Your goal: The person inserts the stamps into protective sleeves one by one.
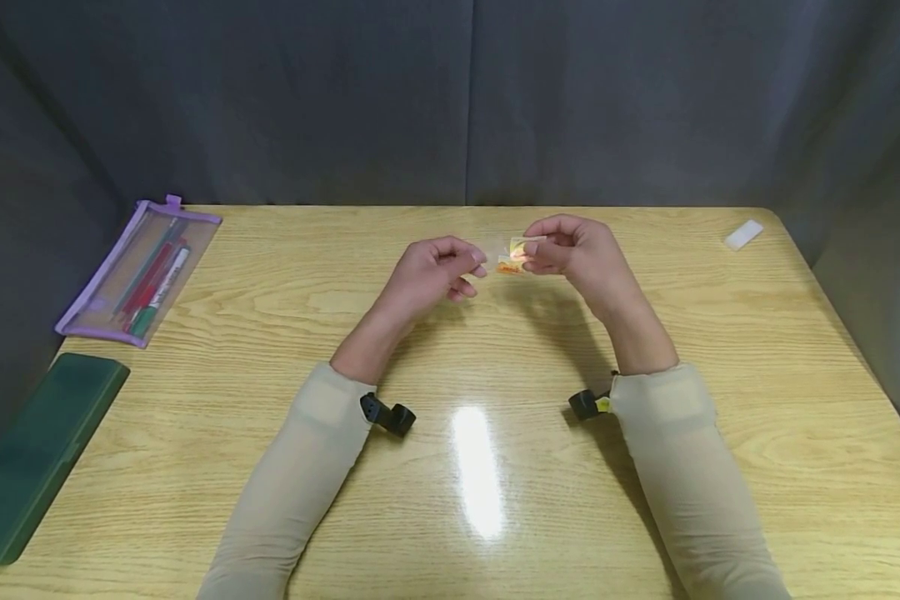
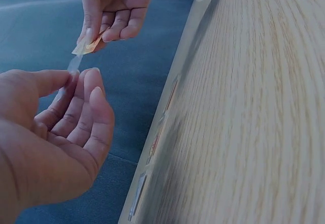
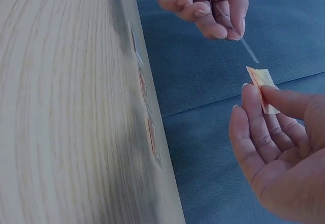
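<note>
My right hand point(image 1: 577, 254) pinches a small yellow-and-orange wrapper point(image 3: 266, 76) between thumb and finger, above the back of the table. Opposite it, my left hand point(image 1: 435, 271) pinches one end of a thin translucent strip point(image 3: 250, 50) between thumb and index finger. The strip's other end points at the wrapper; in the right wrist view a small gap shows between them. The other fingers of both hands are loosely bent. In the right wrist view, small flat pieces, two of them orange point(image 3: 153, 138), lie near the table edge; their kind is unclear.
A purple-edged mesh pouch point(image 1: 105, 321) with pens and markers lies at the back left of the wooden table point(image 1: 450, 517). Nearer on the left is a dark green case point(image 1: 37, 450). A small white block point(image 1: 743, 235) lies at the back right. Dark curtains hang behind.
</note>
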`<action>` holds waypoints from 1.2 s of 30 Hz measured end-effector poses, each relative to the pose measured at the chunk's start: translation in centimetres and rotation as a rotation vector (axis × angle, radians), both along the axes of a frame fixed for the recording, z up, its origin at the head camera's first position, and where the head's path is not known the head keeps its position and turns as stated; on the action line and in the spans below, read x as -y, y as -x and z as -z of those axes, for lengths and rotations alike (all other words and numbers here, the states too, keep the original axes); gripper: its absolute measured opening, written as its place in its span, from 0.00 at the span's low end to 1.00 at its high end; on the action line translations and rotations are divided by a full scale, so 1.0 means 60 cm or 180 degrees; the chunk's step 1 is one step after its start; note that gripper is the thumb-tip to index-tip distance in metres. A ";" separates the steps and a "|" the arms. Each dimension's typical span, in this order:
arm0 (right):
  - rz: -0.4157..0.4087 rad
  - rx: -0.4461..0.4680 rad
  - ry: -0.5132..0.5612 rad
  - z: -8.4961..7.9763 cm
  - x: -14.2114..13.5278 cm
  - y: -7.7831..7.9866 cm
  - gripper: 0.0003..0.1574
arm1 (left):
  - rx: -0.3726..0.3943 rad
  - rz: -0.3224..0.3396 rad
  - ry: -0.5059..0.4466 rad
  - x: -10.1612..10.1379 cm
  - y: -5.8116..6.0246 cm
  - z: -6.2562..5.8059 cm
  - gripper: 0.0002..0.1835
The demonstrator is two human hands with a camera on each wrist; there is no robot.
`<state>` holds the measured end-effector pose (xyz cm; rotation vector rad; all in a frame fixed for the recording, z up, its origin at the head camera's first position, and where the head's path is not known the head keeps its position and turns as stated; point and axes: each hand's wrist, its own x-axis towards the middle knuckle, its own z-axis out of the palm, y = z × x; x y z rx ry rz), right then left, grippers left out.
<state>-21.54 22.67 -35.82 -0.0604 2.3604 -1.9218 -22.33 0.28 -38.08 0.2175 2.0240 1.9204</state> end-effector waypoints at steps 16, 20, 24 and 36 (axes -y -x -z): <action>0.0049 0.0032 0.0146 0.000 0.003 -0.001 0.10 | -0.0064 -0.0184 -0.0193 0.006 0.000 -0.001 0.14; 0.0005 0.0047 0.0133 0.000 0.006 -0.002 0.11 | -0.0097 -0.0180 -0.0184 0.006 -0.001 -0.002 0.15; -0.0023 0.0037 0.0137 -0.001 0.008 -0.002 0.11 | -0.0150 -0.0245 -0.0186 0.006 -0.002 -0.003 0.16; -0.0093 0.0039 0.0062 0.000 0.012 -0.003 0.10 | -0.0205 -0.0302 -0.0118 0.006 0.000 -0.002 0.15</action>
